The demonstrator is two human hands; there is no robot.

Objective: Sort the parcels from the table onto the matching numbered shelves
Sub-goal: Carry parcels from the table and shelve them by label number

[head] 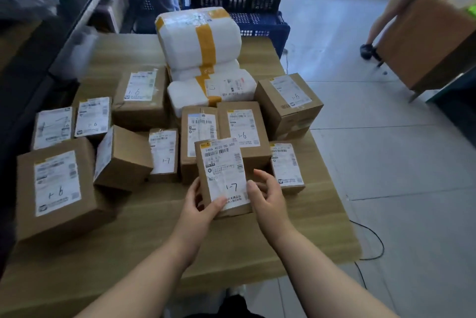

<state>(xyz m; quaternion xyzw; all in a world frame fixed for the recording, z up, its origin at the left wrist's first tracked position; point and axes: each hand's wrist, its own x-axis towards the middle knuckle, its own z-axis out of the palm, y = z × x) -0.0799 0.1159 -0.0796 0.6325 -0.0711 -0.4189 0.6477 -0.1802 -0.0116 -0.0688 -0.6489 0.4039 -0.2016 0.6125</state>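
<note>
At the lower left of the frame a big brown box sits on the wooden worktop, its white label hand-marked "1-6". Above it lie a flat parcel and a little box, also marked "1-6". Just to their right a plain box sits tilted on one edge. Towards the middle stands a narrow box marked "1-7". Behind it, at upper centre, is a white padded bundle bound with yellow tape.

In the lower centre is the small box. It is brown cardboard, tipped up towards the camera. A white label covers most of its face, with barcodes, the print "A020" and a handwritten "1-7". The left hand grips its lower left corner, thumb on the label and fingers curled behind. The right hand holds its right side, thumb against the edge and fingers curved round the back. Whether its bottom edge touches the worktop cannot be told.

Further right a corner box marked "1-6" sits at the worktop's right edge. At the upper right a person carries a large carton.
</note>
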